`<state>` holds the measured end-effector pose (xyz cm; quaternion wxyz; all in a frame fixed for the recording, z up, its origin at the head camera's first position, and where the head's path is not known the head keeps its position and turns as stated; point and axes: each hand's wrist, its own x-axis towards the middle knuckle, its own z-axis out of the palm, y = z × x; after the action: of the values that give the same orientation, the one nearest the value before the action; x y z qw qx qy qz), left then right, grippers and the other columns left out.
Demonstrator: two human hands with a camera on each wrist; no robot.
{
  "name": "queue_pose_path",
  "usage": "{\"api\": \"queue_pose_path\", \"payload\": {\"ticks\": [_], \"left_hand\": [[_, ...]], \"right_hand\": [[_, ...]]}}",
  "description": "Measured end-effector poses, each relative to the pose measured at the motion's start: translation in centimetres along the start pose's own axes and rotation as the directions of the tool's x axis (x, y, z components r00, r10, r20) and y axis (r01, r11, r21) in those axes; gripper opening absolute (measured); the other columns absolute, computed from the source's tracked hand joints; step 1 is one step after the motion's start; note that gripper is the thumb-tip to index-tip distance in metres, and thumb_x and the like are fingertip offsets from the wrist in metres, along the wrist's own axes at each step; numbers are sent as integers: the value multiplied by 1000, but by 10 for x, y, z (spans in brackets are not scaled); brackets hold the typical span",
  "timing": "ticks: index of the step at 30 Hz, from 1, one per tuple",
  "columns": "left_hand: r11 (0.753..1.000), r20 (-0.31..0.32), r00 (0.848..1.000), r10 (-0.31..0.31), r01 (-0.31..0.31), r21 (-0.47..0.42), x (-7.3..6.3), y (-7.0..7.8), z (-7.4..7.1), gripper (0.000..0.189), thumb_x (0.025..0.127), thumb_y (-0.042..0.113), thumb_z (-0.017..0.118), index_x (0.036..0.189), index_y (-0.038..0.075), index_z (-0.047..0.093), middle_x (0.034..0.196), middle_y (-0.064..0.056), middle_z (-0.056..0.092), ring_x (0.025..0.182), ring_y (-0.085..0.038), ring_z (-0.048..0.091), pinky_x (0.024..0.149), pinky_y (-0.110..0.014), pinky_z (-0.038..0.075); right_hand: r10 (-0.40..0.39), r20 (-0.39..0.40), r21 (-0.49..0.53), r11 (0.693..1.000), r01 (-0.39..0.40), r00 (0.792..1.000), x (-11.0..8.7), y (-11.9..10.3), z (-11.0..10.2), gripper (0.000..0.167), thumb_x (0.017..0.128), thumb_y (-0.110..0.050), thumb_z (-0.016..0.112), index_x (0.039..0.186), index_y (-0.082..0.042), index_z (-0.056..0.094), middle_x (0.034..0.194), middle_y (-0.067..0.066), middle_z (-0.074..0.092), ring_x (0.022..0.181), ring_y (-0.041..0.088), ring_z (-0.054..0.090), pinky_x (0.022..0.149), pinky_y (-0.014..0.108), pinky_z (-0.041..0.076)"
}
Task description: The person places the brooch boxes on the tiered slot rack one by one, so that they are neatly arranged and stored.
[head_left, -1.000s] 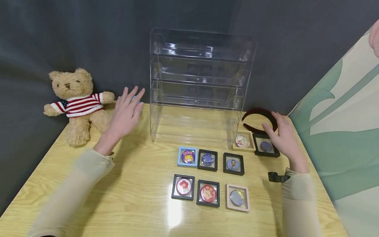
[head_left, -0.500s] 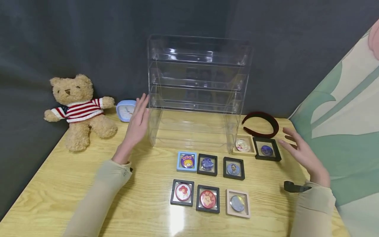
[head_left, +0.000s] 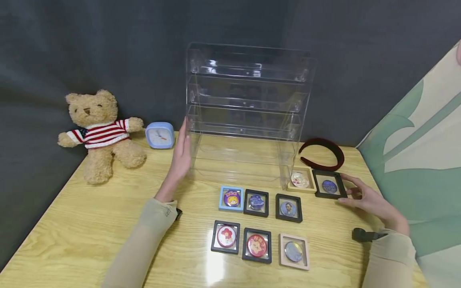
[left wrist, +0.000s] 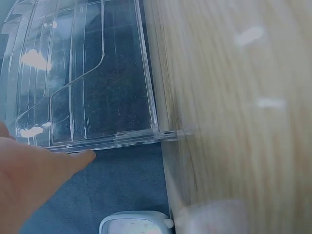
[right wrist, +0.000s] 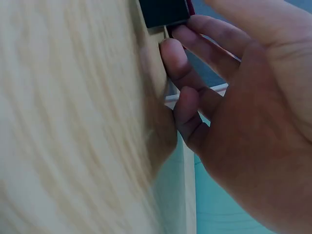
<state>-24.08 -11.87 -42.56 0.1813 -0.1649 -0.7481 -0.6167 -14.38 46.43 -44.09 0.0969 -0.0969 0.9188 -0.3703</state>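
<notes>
A clear acrylic display rack (head_left: 248,104) with several tiers stands at the back of the table. My left hand (head_left: 181,158) rests along its left side, fingers extended; the left wrist view shows fingertips at the rack's edge (left wrist: 97,144). Over on the right, my right hand (head_left: 369,202) holds the right end of a black square frame (head_left: 329,186) with a blue badge inside, thumb at the near corner and index finger at the far one. The frame lies flat on the table. In the right wrist view only its dark side (right wrist: 163,12) shows, right at the fingertips.
A beige frame (head_left: 300,179) sits between the black frame and the rack, with a dark red headband (head_left: 336,154) behind. Several badge frames, including a blue one (head_left: 231,198), lie in front. A teddy bear (head_left: 99,136) and blue clock (head_left: 160,135) stand left.
My left hand has moved right, from near the clock to the rack's side. My right hand drew back from above the headband and black frame, then came to the frame's right end.
</notes>
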Motion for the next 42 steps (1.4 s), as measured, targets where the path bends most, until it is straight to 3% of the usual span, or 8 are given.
{"api": "queue_pose_path", "payload": {"ticks": [4,11,21,26,29,32,38,42], "left_hand": [[1000,15,1000,11,-11,-5,2,2,2,56,118,14,23,172,2,10,178,-17,9,164,-26,7,132,-39,8],[999,27,999,-25,26,-18,0,5,-2,56,118,12,25,172,3,12,178,-14,13,163,-29,13,132,-41,11],[998,60,997,-55,55,-7,0,8,-7,57,118,14,26,174,10,11,178,-7,14,162,-25,16,131,-38,14],[998,73,995,-62,62,-5,0,8,-7,59,118,10,26,173,9,7,179,-9,9,163,-28,12,132,-39,10],[998,80,995,-66,66,-2,1,8,-7,59,117,9,26,173,7,6,179,-10,8,163,-29,11,132,-39,9],[998,81,994,-69,68,8,1,8,-8,59,118,10,26,173,8,7,179,-9,9,163,-27,13,131,-37,11],[998,87,994,-64,63,4,0,8,-8,59,118,12,25,174,10,7,179,-6,9,162,-24,13,131,-37,12],[997,99,992,-75,75,9,0,9,-9,58,118,15,25,174,12,7,179,-5,7,163,-22,10,131,-38,11]], "right_hand": [[-17,14,0,1000,17,1000,3,1,-2,86,102,-9,75,168,3,22,134,11,43,93,8,50,72,22,42],[-103,15,-2,995,103,995,15,2,-5,93,97,3,77,165,12,15,140,38,41,78,8,55,67,20,47],[-18,84,33,999,15,996,20,-3,-9,97,100,-4,75,170,1,8,130,24,42,79,14,49,69,25,44],[-21,85,44,999,17,996,19,-2,-8,92,100,-3,74,170,-5,16,126,21,42,82,15,46,71,25,42],[-19,69,79,997,14,997,20,-2,-6,85,97,1,76,165,-9,26,123,19,40,78,16,45,67,26,42],[-26,43,95,995,22,999,20,0,-3,81,94,4,79,158,-7,29,124,19,38,77,14,46,65,26,42],[-71,-41,64,995,73,997,19,0,0,93,86,10,84,155,6,21,138,26,41,90,9,52,72,18,46],[-81,-76,107,990,89,994,17,0,1,98,84,14,85,157,-6,22,123,23,52,87,10,57,71,18,50]]}}
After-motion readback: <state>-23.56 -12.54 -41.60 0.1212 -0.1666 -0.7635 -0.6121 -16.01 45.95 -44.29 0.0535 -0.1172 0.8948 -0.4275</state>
